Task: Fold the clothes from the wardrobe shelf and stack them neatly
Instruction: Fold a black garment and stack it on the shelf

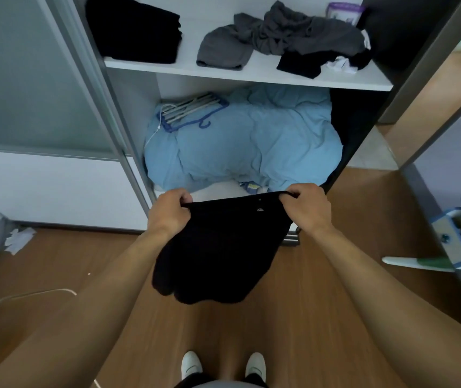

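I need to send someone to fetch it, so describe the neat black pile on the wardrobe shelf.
Find the white upper shelf of the open wardrobe, above the blue bedding. The folded black stack sits at its left end. It alone is squared and layered; the grey clothes to its right lie crumpled.

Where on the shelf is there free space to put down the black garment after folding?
Bare shelf lies between the folded black stack and the grey garment. The right half is crowded with the crumpled grey pile.
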